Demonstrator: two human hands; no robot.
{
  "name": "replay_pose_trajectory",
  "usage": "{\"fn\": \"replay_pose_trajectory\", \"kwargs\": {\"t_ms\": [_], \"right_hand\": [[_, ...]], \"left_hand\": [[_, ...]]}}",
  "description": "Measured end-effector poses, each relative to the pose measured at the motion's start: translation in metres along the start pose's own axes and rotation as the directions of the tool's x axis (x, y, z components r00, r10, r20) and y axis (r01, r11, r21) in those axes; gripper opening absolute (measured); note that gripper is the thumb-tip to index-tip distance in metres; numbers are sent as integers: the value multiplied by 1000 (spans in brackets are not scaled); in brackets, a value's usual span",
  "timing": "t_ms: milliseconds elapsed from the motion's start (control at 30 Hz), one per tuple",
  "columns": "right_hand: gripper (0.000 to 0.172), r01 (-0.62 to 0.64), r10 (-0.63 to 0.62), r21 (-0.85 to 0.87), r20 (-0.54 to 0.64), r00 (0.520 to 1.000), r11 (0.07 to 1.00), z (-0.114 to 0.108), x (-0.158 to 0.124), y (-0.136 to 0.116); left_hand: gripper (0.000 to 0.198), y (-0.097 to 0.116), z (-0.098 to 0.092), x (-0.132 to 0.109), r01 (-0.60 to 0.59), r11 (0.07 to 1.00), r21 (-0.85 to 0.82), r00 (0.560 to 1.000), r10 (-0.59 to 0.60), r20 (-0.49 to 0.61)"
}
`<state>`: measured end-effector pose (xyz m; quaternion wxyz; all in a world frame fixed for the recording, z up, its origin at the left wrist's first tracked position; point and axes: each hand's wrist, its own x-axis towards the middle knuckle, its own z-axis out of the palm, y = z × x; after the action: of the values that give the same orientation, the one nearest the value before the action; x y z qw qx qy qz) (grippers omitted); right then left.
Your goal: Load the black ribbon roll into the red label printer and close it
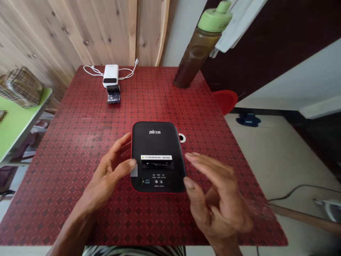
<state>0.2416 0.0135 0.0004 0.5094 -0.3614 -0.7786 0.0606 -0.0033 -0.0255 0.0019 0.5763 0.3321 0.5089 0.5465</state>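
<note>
A small black printer [157, 144] with a red edge lies on the red patterned table. Its face has a slot, a white warning label and small buttons. My left hand [108, 172] grips its left side, thumb on top near a clear tab and fingers along the edge. Beside the lower right edge is my right hand [217, 192], open, with fingers apart and nothing in it. Part of a round white object [182, 138] with a black centre shows behind the printer's right side; the printer hides the remainder.
On the red table [87, 149], a white power bank [111, 74] with a cable stands at the back left, by a small black piece [113, 94]. A tall bottle [195, 49] with a green lid stands back right. A red stool [226, 100] is beyond the right edge.
</note>
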Motion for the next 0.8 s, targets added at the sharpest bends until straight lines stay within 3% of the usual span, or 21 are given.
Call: {"fn": "replay_pose_trajectory", "kwargs": {"t_ms": [100, 167, 367, 800], "right_hand": [[12, -213, 212, -27, -57, 976, 977, 5, -20, 5], [17, -278, 277, -37, -27, 960, 960, 12, -31, 8], [44, -292, 293, -16, 59, 954, 956, 24, -42, 13], [43, -242, 236, 53, 101, 966, 969, 20, -39, 14]], "left_hand": [[69, -3, -6, -5, -13, 999, 31, 999, 12, 38], [67, -4, -7, -6, -13, 999, 33, 999, 11, 37], [67, -8, -7, -6, -19, 1000, 3, 998, 18, 54], [65, -9, -6, -9, -1, 1000, 5, 999, 1, 52]]}}
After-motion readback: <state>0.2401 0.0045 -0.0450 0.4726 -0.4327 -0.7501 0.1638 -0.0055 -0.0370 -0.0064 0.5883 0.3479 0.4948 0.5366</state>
